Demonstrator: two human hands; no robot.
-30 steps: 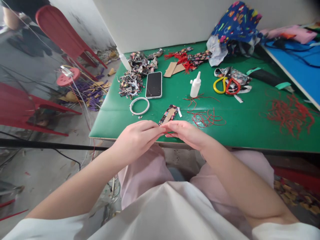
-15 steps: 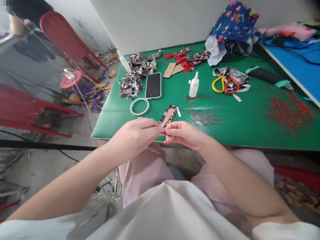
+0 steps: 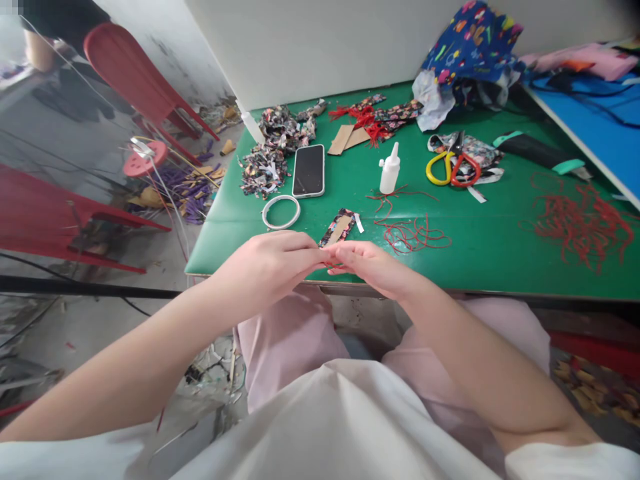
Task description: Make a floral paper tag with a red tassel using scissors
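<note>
At the table's front edge my left hand (image 3: 280,263) and my right hand (image 3: 367,263) meet, fingertips together. Between them runs a thin red cord (image 3: 332,265), pinched by the left fingers; most of it is hidden. The right fingers are closed around the cord as well. Just beyond the fingertips lies a flower-patterned fabric strip (image 3: 345,221) with a brown cardboard piece (image 3: 338,231) on it. A small white strip (image 3: 359,223) touches its right side. Loose red cords (image 3: 407,233) lie to the right, near a white squeeze bottle (image 3: 390,172).
On the green table (image 3: 480,240) are a phone (image 3: 309,171), a tape roll (image 3: 281,212), scissors (image 3: 453,168), a black-and-green tool (image 3: 543,155), a red cord tangle (image 3: 583,223) and fabric scraps (image 3: 283,130). Red chairs (image 3: 125,67) stand left; a person is partly visible there.
My right fingers have shifted and lie flatter against the left fingertips. More red cord shows below them. The things on the table have stayed put; the view has moved slightly.
</note>
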